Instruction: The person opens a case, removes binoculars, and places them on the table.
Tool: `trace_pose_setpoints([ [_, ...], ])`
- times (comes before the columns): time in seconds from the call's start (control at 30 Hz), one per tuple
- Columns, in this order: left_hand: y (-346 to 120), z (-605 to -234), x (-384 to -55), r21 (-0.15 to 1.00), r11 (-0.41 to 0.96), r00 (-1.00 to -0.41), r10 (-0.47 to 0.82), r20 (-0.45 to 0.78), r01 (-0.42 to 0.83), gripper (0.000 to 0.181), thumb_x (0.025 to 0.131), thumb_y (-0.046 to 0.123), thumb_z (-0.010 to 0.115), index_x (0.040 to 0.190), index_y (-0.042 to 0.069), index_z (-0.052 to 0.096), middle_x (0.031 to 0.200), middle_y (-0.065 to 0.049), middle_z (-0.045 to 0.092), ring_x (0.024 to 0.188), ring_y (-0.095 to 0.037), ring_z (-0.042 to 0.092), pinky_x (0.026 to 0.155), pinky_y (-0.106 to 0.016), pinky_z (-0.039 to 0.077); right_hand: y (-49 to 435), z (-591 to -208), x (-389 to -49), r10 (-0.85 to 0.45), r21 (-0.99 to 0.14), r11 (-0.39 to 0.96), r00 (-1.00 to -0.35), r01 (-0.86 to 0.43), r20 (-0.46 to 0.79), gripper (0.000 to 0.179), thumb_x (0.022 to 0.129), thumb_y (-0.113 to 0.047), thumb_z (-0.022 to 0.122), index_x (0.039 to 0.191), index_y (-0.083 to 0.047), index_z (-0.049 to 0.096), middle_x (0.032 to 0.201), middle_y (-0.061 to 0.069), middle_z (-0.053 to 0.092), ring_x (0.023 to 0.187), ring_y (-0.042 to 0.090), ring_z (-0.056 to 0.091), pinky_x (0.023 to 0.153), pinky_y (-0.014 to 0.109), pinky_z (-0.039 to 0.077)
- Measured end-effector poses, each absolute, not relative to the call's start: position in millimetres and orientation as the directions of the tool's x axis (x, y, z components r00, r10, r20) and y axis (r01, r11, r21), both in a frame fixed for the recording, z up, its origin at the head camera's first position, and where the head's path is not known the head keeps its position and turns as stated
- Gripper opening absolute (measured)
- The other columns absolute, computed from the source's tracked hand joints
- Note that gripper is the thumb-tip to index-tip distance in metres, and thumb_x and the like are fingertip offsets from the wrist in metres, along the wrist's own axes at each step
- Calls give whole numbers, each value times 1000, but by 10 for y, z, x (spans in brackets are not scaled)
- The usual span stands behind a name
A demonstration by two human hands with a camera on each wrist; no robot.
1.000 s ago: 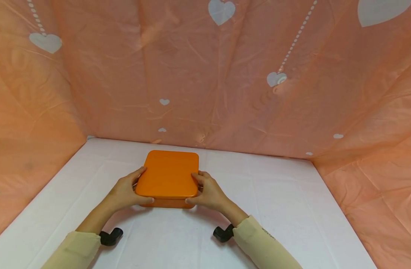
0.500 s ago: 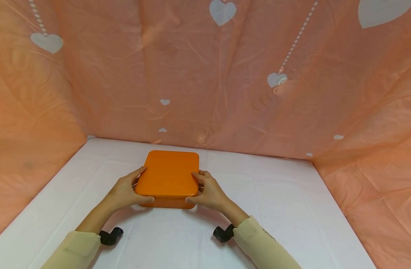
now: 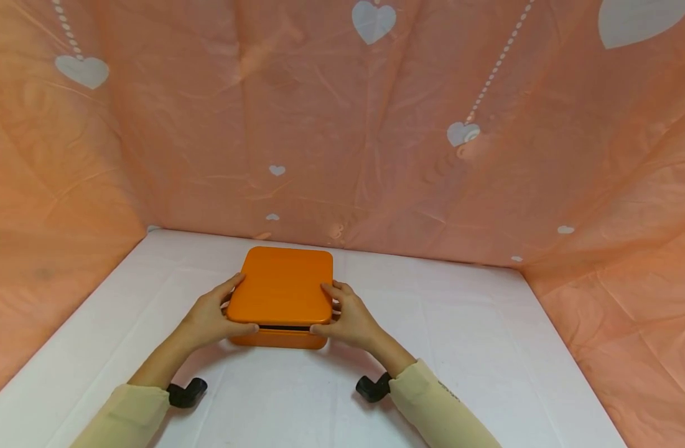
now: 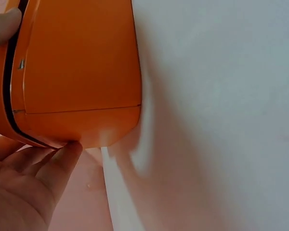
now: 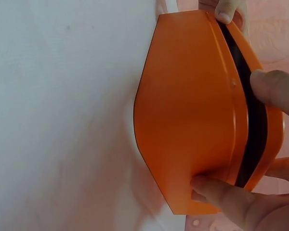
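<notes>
An orange rectangular tin with rounded corners sits on the white table in the head view. Its lid is raised at the front, and a dark gap shows between it and the tin's body. My left hand grips the lid at its left side, thumb at the front edge. On the opposite side my right hand holds the lid the same way. The right wrist view shows the dark gap widely, with one fingertip against the body's side. The tin's inside is hidden.
White cloth covers the table. Pink-orange sheets printed with hearts hang behind it and at both sides. A black curved piece sticks out at the left cuff, another at the right cuff.
The lid's front edge has risen slightly off the body, opening a dark gap that was not there before. Both hands have moved up a little with it.
</notes>
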State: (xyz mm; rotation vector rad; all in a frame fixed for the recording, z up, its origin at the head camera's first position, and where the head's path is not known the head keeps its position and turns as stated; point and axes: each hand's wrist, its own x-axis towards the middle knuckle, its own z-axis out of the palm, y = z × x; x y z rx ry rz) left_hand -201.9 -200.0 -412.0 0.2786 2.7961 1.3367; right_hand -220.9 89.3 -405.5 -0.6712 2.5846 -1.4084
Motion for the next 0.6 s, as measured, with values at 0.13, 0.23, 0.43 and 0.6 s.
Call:
trace_pose_setpoints([
  [0.13,-1994,-4120,-2002,755,640,-986,156,53,142,111,66,38,87,153,5,25,156,-24,25,132,-49,40,104,-54,42,891,-4057,-2210,-431,-802,494,-896,-335,109,86,72,-20,84,144,0,41,150,25,33,119,41,57,94,40,53],
  [0.23,-1980,-4111,-1995,734,662,-986,147,73,153,112,65,40,87,152,6,26,156,-23,25,132,-50,40,105,-57,40,898,-4046,-2209,-421,-773,529,-899,-350,119,86,71,-23,84,144,-2,43,151,23,34,127,41,50,97,46,51],
  [0.43,-1974,-4112,-1999,746,643,-983,153,100,176,113,64,38,88,153,6,25,157,-23,25,134,-47,39,107,-57,38,927,-4004,-2204,-400,-707,596,-905,-380,149,84,70,-28,84,143,-9,47,151,19,38,135,39,41,106,52,42],
  [0.6,-1980,-4104,-1998,761,624,-983,155,103,178,113,66,39,87,154,9,23,158,-20,23,136,-46,36,108,-57,37,955,-3958,-2210,-411,-722,577,-900,-382,147,83,71,-25,83,143,-8,46,151,20,37,129,38,48,104,48,45],
])
